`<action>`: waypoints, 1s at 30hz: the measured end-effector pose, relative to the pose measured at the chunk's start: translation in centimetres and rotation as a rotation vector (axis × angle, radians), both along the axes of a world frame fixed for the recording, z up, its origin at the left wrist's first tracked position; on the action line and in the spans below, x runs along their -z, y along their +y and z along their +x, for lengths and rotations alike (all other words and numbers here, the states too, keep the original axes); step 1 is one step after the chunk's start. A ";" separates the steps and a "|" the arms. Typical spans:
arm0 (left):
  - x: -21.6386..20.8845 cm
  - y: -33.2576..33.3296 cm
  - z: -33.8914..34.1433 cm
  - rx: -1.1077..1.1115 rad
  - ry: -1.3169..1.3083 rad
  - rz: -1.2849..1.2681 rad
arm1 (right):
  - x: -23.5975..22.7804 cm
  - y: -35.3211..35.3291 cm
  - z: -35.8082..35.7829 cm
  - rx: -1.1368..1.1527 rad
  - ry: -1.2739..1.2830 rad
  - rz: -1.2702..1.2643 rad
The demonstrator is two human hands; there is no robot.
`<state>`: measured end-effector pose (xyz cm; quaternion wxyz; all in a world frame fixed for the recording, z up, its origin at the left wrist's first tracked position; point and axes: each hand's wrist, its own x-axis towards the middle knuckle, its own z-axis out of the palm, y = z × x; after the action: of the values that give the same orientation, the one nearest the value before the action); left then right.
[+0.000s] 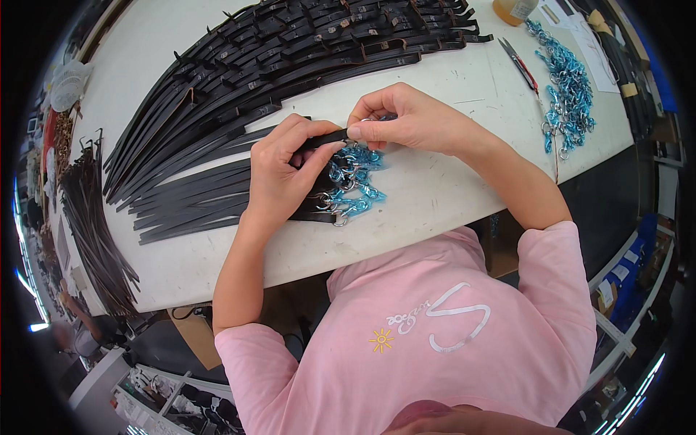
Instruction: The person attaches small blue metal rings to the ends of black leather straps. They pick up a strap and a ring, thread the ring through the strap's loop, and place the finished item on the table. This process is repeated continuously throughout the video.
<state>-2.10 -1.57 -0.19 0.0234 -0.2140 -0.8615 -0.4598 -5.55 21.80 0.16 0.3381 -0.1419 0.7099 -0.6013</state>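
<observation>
My left hand [284,170] pinches a black strap [332,138] near its end, with thumb and forefinger closed on it. Thumb and fingertips of my right hand [402,123] close on the tip of that same strap; a bit of shiny metal shows among the fingers, partly hidden. Just below the hands, several metal clasps in blue film [355,194] are attached to the ends of black straps [196,196] that lie side by side, stretching left across the table.
A large fanned stack of black straps [254,65] covers the table's far side. Another strap bundle [98,217] hangs over the left edge. To the right lie red-handled snips [523,69], a heap of blue-wrapped clasps [567,76] and a bottle of amber liquid [513,10].
</observation>
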 end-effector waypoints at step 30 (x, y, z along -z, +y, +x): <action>-0.5 0.7 0.6 -0.038 0.138 -0.017 | -1.2 -0.2 0.4 0.070 -0.128 -0.011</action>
<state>-1.53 -0.84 0.32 0.0898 -0.2291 -0.8656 -0.4362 -5.19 21.58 1.39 0.3607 -0.0802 0.6880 -0.6246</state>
